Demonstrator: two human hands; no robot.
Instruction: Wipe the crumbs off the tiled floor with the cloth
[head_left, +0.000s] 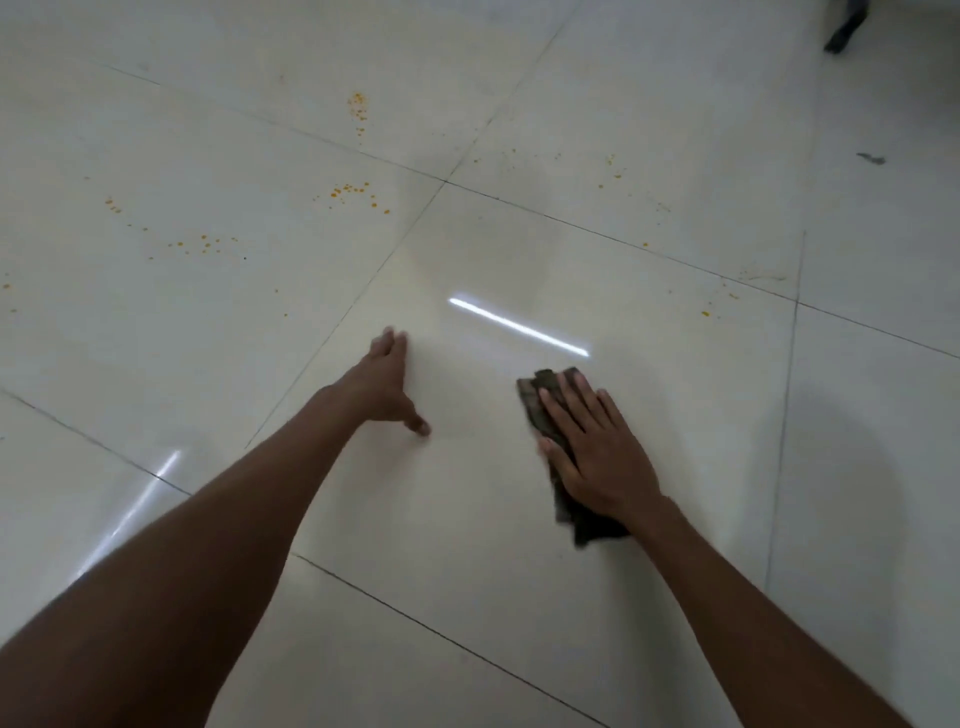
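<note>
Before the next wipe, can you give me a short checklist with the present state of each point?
1. Cloth under the right hand: ok, the flat palm and straight fingers press it on the floor.
2. Left hand out of the cloth's way: ok, it is open on the tile, apart from the cloth.
3. Crumbs remaining: not ok, orange crumbs lie scattered on the far tiles, beyond both hands.
4. Tile under the hands clean: ok, no crumbs show near them.
5. Cloth spread fully: not ok, it looks bunched and narrow.
6. Crumbs caught in the cloth: cannot tell.
</note>
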